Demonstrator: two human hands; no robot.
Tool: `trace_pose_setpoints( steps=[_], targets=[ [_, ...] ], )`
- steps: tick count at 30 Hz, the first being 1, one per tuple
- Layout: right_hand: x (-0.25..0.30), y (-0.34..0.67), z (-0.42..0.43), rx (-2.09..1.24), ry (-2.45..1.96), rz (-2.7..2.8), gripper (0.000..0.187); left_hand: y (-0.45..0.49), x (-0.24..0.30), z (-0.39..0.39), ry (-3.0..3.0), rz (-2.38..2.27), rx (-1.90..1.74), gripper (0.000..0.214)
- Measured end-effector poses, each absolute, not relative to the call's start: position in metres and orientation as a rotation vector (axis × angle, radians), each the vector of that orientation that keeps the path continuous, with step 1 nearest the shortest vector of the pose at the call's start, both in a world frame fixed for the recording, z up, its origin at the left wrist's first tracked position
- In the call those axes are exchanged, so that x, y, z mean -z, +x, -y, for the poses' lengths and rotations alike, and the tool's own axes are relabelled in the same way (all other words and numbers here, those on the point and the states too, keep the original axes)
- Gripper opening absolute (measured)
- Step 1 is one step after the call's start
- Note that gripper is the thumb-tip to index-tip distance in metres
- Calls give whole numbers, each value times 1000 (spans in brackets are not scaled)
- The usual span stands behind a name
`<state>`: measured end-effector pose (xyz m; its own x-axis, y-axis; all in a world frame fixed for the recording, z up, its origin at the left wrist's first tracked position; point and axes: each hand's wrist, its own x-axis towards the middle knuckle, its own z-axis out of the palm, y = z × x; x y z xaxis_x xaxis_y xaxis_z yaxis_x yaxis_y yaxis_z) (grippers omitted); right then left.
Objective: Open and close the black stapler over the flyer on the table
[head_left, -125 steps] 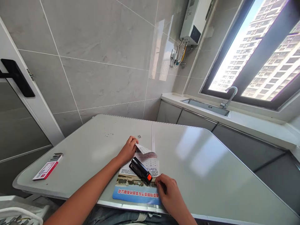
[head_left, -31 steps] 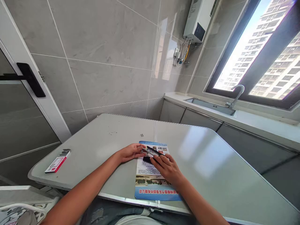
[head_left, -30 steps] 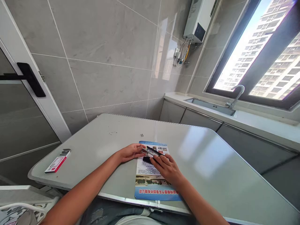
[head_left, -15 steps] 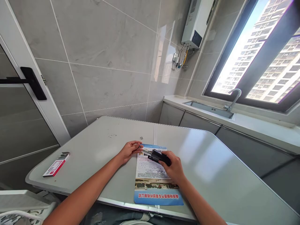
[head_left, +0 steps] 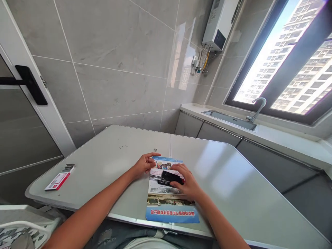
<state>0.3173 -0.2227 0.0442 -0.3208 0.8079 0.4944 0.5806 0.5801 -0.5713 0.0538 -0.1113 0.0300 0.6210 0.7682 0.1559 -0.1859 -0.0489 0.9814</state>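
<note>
A black stapler point(head_left: 169, 178) rests on a printed sheet point(head_left: 172, 217) with blue edges, its slim metal rod and rail poking out leftward. My right hand point(head_left: 188, 181) grips the stapler's right end, thumb on the near side and fingers over the far side. My left hand point(head_left: 144, 165) is at the sheet's upper left corner, above and apart from the rod's tip. Its fingers are curled together with the index finger stretched forward; whatever sits between them is too small to make out. Just beyond it lie short staple strips point(head_left: 155, 149).
A red and white box point(head_left: 59, 180) with staple strips point(head_left: 69, 166) at its end lies at the table's left. Loose staples point(head_left: 123, 147) are scattered farther back. The folding table point(head_left: 220, 180) has a centre seam. Beyond it stand a counter with a sink point(head_left: 230, 119).
The stapler has come down nearer to me and leftward, now lying flatter on the sheet. My left hand has left the rod's end. The view has shifted slightly.
</note>
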Motion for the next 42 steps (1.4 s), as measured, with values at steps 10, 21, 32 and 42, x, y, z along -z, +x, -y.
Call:
trace_pose_setpoints(
  steps=[10,21,32,42],
  targets=[
    [-75,256,199,-47,-847,2257,14,51,-26,111,1429,-388,-770,101],
    [-78,269,190,-367,-917,2140,9,53,-32,116,1457,-484,-700,100],
    [-20,442,116,-80,-1627,1568,15,54,-25,48,2248,-1052,-951,27],
    [12,460,104,-76,-1698,1582,18,58,-8,14,2469,-1029,-757,27]
  ],
)
